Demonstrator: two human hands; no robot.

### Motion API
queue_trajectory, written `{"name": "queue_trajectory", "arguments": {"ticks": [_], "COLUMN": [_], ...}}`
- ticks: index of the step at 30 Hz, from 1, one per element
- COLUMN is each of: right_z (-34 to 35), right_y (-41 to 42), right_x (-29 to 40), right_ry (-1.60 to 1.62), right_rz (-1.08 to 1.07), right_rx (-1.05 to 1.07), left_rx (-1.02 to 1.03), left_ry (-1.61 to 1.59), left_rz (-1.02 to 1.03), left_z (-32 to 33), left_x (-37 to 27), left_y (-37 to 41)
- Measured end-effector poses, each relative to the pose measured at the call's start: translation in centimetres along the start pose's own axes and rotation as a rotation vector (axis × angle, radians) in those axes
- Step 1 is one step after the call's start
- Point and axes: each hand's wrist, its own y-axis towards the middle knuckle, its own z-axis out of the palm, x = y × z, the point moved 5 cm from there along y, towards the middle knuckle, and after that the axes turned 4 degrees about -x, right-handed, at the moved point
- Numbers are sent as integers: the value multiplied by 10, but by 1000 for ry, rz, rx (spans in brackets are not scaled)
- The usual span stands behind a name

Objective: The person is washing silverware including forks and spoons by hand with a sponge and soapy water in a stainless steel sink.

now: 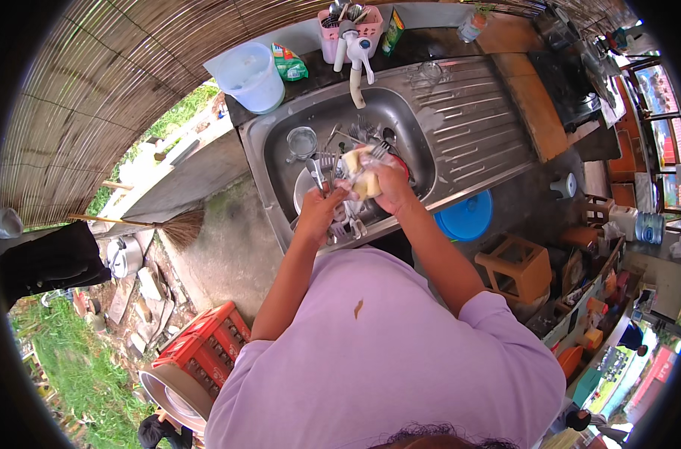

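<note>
Over the steel sink basin (413, 140), my right hand (393, 182) grips a sudsy yellow sponge (366, 184). A fork (380, 149) pokes out of the sponge, tines up. My left hand (319, 212) closes its fingers at the sponge's lower left, seemingly on the fork's other end, which foam and blur hide. Beside the left fingers, a knife (313, 170) leans at a white bowl (303, 188). A glass mug (302, 142) sits in the basin's left part. Behind the sponge lie several forks and spoons (368, 128), with more soapy cutlery (349, 224) near the front rim.
A faucet (356, 90) overhangs the basin. Behind stand a white bucket (250, 78), a green packet (290, 63) and a pink cutlery basket (368, 25). Glassware (430, 73) rests on the ribbed drainboard (475, 112). Below right is a blue basin (466, 216); red crates (205, 342) stand lower left.
</note>
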Motion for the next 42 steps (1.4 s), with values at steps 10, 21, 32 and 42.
{"name": "queue_trajectory", "arguments": {"ticks": [10,21,32,42], "right_z": [22,30,-15,-27], "right_y": [-15,-25,-56,-56], "right_x": [-9,-31,-30,-14], "right_ry": [-67,-1522,-1255,-1660], "right_rz": [-114,-370,33,190], "right_rx": [-139,173,301,41], "left_rx": [-80,-209,-289,-239], "left_ry": [-26,-44,21,-428], "left_rz": [88,233,204,154], "left_z": [2,-14,-42,-48], "left_x": [8,-30,-32,-17], "left_y": [-5,-11,-8,0]}}
